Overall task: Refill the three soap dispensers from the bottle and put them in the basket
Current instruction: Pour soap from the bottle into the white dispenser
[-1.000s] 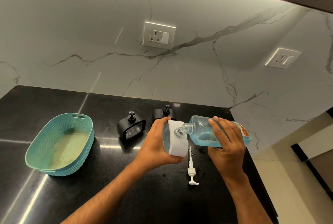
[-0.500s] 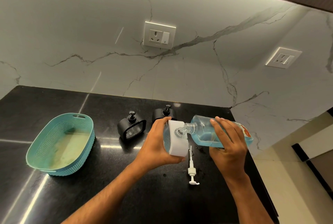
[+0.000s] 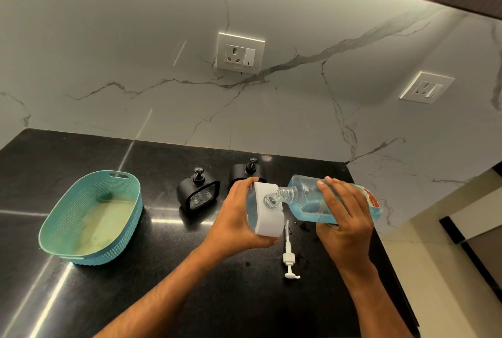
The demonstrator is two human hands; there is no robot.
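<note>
My left hand (image 3: pixel 235 223) grips a white soap dispenser (image 3: pixel 267 219), tilted above the black counter, blue liquid showing inside it. My right hand (image 3: pixel 343 219) holds a clear bottle (image 3: pixel 307 200) of blue soap on its side, its open neck resting at the dispenser's top opening. The dispenser's white pump (image 3: pixel 289 257) lies on the counter below. Two black dispensers with pumps on stand behind: one (image 3: pixel 197 193) left of my left hand, the other (image 3: pixel 245 172) partly hidden by it. A teal basket (image 3: pixel 58 218) sits empty at the left.
The black counter (image 3: pixel 152 269) ends at a right edge near my right forearm, with floor beyond. A marble wall with two sockets (image 3: pixel 240 52) (image 3: pixel 426 87) rises behind. Small wet spots lie near the pump.
The bottle's rear end has risen slightly, steepening the pour a little. Both hands and the dispenser stay in place.
</note>
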